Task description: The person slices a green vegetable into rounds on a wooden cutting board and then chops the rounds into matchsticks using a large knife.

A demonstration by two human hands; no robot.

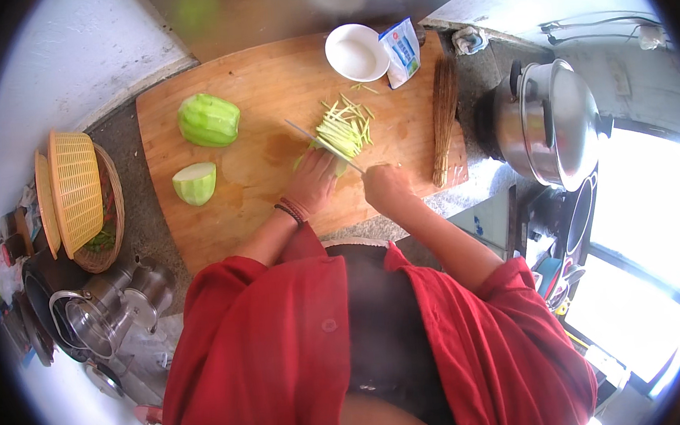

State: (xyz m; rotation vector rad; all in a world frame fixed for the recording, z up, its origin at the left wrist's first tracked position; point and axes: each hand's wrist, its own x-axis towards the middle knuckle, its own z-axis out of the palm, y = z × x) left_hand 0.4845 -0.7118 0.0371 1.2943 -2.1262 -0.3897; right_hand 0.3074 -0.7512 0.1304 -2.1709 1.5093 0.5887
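Observation:
My right hand (386,190) is closed around the handle of a kitchen knife (325,145), whose blade points away to the left over pale green slices. Flat fingers of my left hand (314,180) press on the green gourd slices (303,156) beside the blade. Beyond the knife lies a pile of thin gourd strips (346,127), with a few stray strips above it. On the left of the wooden cutting board (258,206) rest a larger peeled green gourd piece (209,120) and a smaller cut piece (195,185), its pale cut face up.
A white bowl (357,52) and a printed plastic packet (401,53) stand at the board's far edge. Along its right side lies a bundled straw brush (444,121). A lidded steel pot (559,123) is farther right. Yellow plastic baskets (76,190) and a steel kettle (92,321) are at the left.

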